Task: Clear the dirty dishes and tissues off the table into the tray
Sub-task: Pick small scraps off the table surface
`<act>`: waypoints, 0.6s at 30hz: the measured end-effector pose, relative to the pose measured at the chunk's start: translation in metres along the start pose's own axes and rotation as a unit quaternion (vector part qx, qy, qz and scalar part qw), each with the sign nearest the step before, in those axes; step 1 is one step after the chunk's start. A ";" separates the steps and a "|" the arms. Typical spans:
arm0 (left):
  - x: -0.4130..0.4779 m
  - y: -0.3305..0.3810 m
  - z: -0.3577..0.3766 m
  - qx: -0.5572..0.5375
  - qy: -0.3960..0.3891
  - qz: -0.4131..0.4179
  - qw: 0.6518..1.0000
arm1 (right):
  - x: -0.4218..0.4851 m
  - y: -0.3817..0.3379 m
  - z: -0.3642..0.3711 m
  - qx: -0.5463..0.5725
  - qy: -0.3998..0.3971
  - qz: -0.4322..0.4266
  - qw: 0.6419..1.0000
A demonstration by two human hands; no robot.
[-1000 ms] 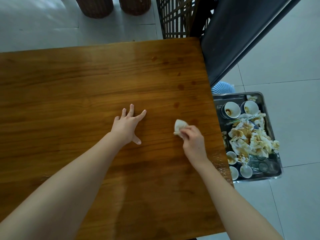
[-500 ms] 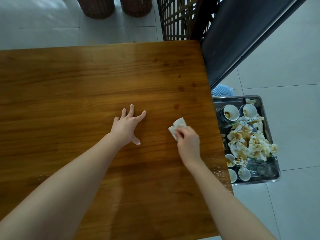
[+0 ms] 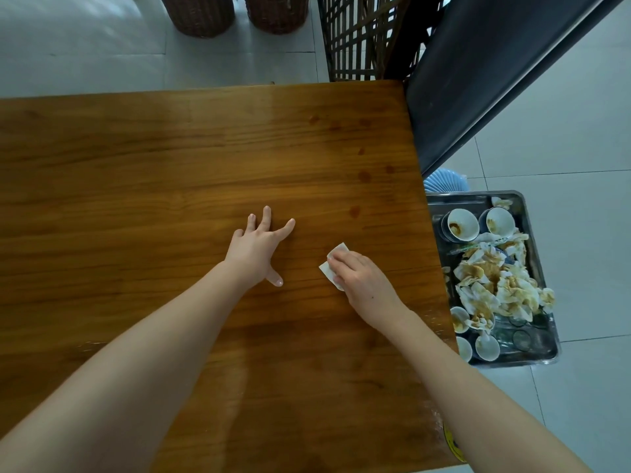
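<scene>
A white tissue (image 3: 333, 264) lies flat on the wooden table (image 3: 170, 165), pressed down under the fingers of my right hand (image 3: 362, 285). My left hand (image 3: 256, 247) rests palm down on the wood a little to the left, fingers spread, holding nothing. A metal tray (image 3: 532, 233) stands on the floor beside the table's right edge. It holds stained white bowls (image 3: 462, 227), small cups (image 3: 486, 348) and a heap of brown-stained tissues (image 3: 498, 285). Several small brown stains (image 3: 363, 175) mark the wood beyond my right hand.
A dark slanted panel (image 3: 495, 80) rises past the table's far right corner, with a wooden lattice (image 3: 355, 35) next to it. Two wicker baskets (image 3: 198, 11) stand on the tiled floor beyond the table. A pale blue object (image 3: 444, 180) shows behind the tray.
My right hand has slid left and toward me with the tissue, which was lifted in the fingertips and now lies flattened under the fingers. The left hand has stayed put.
</scene>
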State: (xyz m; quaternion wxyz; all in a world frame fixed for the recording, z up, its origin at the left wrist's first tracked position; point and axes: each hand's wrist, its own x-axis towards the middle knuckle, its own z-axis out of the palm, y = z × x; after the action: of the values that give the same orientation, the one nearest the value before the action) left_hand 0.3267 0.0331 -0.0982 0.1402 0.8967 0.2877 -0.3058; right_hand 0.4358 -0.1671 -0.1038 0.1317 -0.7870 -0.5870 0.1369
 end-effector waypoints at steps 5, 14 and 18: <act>0.000 0.001 -0.001 0.001 0.000 0.001 1.000 | -0.002 -0.001 -0.005 -0.004 -0.025 0.014 1.000; -0.003 0.002 -0.004 0.000 -0.008 0.001 1.000 | -0.003 -0.003 -0.002 0.066 0.011 0.043 0.997; -0.004 0.002 -0.005 0.001 -0.007 0.004 1.000 | 0.006 0.015 -0.007 0.073 0.052 0.073 0.993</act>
State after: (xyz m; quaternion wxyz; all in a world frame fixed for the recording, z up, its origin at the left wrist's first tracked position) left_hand 0.3274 0.0324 -0.0919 0.1428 0.8958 0.2827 -0.3118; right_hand 0.4533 -0.1655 -0.1035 0.2090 -0.8221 -0.5085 0.1480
